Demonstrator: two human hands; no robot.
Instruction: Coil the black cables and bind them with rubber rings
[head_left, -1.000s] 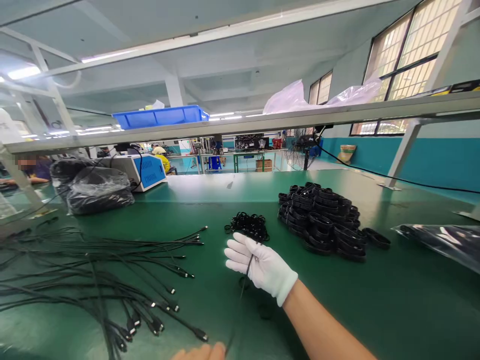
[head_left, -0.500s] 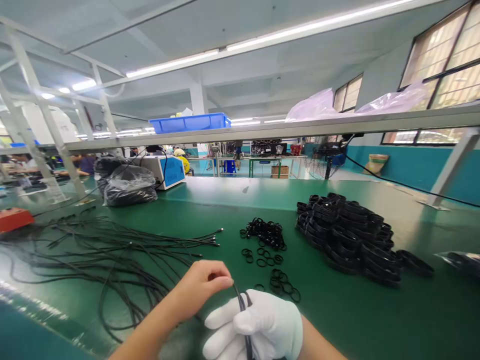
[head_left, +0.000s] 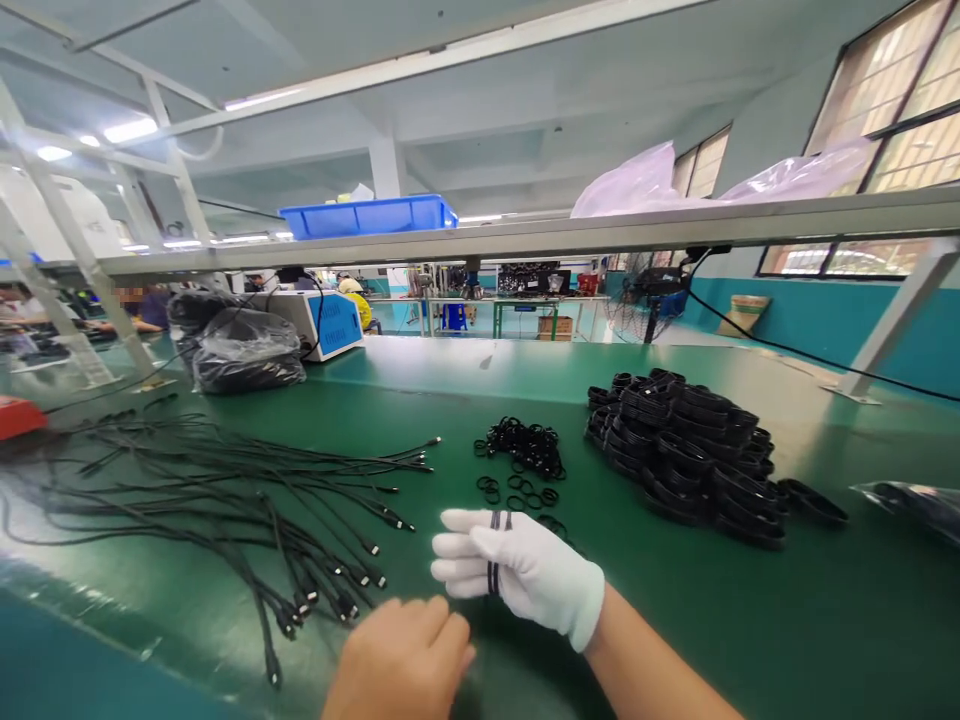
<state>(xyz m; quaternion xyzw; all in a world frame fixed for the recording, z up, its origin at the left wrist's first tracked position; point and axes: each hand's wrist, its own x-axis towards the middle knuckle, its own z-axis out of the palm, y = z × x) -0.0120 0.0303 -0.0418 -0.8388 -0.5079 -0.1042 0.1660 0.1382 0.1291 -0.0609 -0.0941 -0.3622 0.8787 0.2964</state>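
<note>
My right hand (head_left: 536, 572) wears a white glove and is in the middle front, with the fingers pointing left. A black cable (head_left: 492, 577) winds round its fingers in a few turns, and the thumb lies over them. Below and to the left, my bare left hand (head_left: 405, 655) is curled shut near the bottom edge; what it grips, if anything, is hidden. Loose black cables (head_left: 247, 535) with plug ends spread across the left of the green table. Just beyond the glove lie small black rings (head_left: 529, 492), several single ones and a heap (head_left: 521, 447).
A large pile of coiled black cables (head_left: 682, 460) stands to the right. At the back left are a plastic-wrapped bundle (head_left: 251, 350) and a blue and white machine (head_left: 330, 325). Overhead, a shelf (head_left: 517, 238) carries a blue bin (head_left: 367, 217). A red box (head_left: 21, 417) sits far left.
My left hand has dropped from above the glove to the bottom edge. The gloved right hand has risen and turned, now showing cable turns around its fingers. The view has shifted slightly.
</note>
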